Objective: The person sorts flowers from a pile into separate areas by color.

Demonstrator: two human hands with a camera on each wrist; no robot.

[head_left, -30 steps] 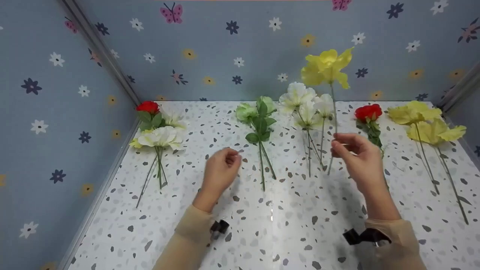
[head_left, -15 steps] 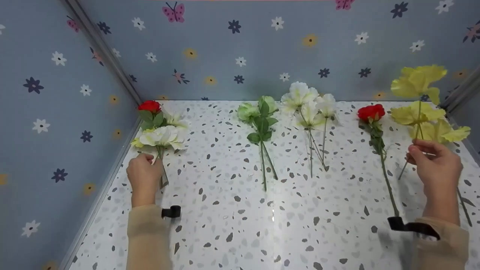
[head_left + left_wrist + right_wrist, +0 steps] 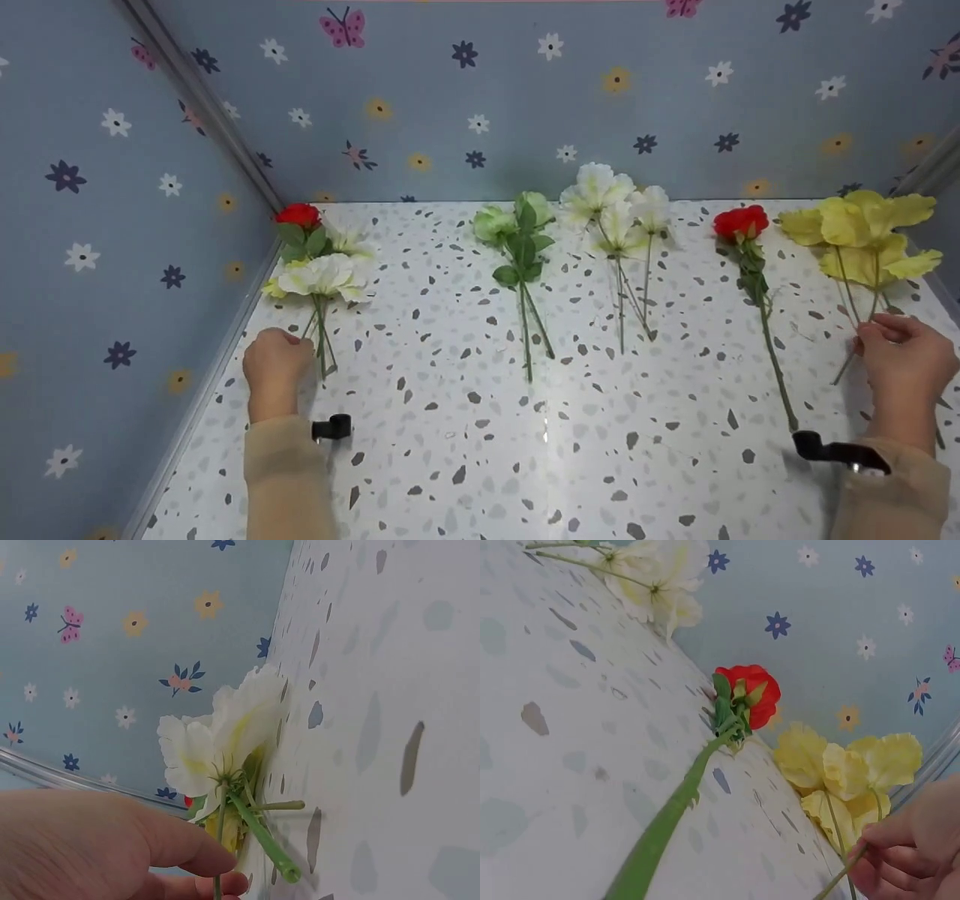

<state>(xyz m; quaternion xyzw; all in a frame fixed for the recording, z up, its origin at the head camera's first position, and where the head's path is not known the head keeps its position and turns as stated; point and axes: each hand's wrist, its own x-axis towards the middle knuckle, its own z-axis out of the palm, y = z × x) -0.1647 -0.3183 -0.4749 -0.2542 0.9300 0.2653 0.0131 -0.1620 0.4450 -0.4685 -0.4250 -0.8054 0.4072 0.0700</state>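
Observation:
At the left pile, my left hand (image 3: 276, 367) pinches a thin stem (image 3: 220, 836) between thumb and finger. That stem leads up to a white flower (image 3: 206, 746) with yellow streaks, which lies over the other blooms of the pile. A red rose (image 3: 298, 215) shows at the back of this pile. On the far right, my right hand (image 3: 909, 356) holds the stem of an artificial yellow flower (image 3: 870, 214) in its fingertips. Its bloom overlaps the other yellow flowers (image 3: 892, 262) lying there. The stem's lower end sticks out below my fingers.
Between the hands lie green roses (image 3: 517, 236), several white flowers (image 3: 611, 210) and a single red rose (image 3: 741, 223) with a long stem. All rest on a speckled white tabletop (image 3: 465, 450). Patterned blue panels (image 3: 510, 97) stand at the back and sides.
My right hand has carried the yellow flower from the middle to the right and lowered it over the other yellow ones. My left hand has moved left to the pile and taken a stem.

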